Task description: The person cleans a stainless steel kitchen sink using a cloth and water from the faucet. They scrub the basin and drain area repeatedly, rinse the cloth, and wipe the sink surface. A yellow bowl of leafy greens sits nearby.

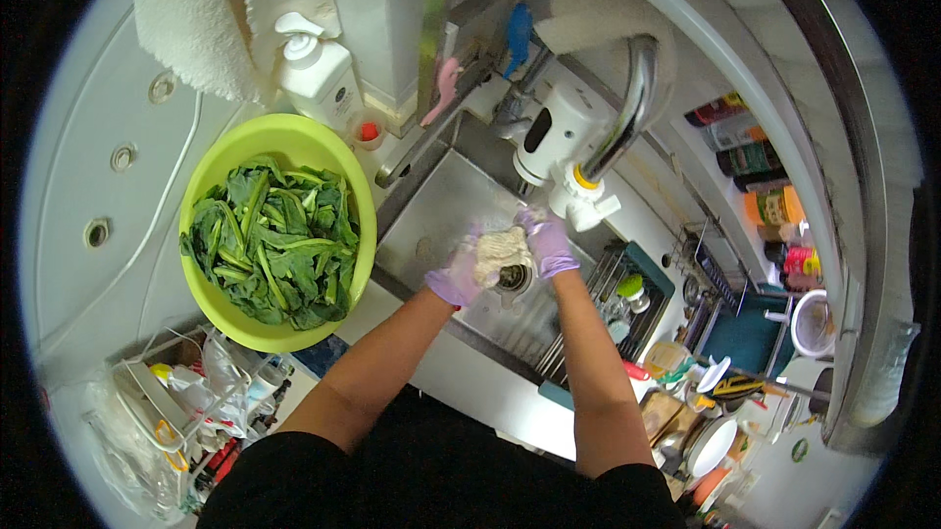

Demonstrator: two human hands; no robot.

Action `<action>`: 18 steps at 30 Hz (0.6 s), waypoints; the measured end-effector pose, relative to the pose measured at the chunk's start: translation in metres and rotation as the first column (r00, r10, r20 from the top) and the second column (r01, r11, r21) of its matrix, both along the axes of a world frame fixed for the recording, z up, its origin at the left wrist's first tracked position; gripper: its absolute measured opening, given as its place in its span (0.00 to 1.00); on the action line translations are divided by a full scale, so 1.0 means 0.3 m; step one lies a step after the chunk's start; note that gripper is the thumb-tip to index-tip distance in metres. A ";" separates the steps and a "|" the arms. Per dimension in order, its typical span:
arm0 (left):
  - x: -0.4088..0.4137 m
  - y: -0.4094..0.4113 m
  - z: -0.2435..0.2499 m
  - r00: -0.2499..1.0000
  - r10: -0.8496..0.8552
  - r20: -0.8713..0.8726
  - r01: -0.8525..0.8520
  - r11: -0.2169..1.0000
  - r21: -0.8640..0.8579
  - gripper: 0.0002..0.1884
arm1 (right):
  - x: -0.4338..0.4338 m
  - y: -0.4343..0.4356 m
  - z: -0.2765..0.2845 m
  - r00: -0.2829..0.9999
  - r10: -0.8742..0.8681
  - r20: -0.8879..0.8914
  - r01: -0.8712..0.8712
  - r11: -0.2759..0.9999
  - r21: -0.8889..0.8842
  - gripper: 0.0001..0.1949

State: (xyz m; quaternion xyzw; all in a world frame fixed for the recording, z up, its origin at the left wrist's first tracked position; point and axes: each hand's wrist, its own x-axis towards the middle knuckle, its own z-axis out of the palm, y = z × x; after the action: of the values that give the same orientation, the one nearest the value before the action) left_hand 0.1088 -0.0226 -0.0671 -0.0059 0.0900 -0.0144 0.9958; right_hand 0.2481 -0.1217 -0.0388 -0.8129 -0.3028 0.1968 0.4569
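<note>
Both my hands wear thin purple gloves over a stainless steel sink (434, 198). My left hand (459, 268) grips one side of a wet, cream-coloured cloth (501, 253). At the cloth's other side is my right hand (545, 241), its fingers on the upper edge and partly hidden under the tap. Below the cloth the round drain (514, 277) shows in the sink floor. Just above my right hand stands a white tap unit (559, 132) with a curved chrome spout (625, 117).
Left of the sink stands a lime-green basin (279, 133) of leafy greens (276, 249). Behind it are a white pump bottle (320, 80) and a hanging towel (187, 21). A wire rack (588, 301) spans the sink's right part. Bottles (772, 205) line a shelf at right.
</note>
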 end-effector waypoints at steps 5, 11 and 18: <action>-0.008 0.065 0.018 1.000 0.026 -0.013 -0.025 0.997 0.071 0.30 | 0.279 0.085 0.020 0.873 -0.104 0.477 0.174 0.979 -0.104 0.13; -0.014 0.054 0.156 0.966 0.089 -0.243 0.011 0.924 0.383 0.30 | 0.347 0.084 -0.027 0.814 -0.091 0.573 0.211 0.967 -0.145 0.11; -0.002 0.039 0.019 0.963 0.048 -0.266 0.112 0.824 0.555 0.24 | 0.359 0.090 -0.044 0.794 -0.090 0.601 0.222 0.964 -0.148 0.10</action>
State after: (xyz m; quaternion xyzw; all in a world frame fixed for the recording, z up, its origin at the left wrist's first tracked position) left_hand 0.1084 -0.0109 -0.0614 0.2889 0.2242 -0.0031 0.9308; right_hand 0.3559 -0.0948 -0.0519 -0.8996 -0.3384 -0.0726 0.2662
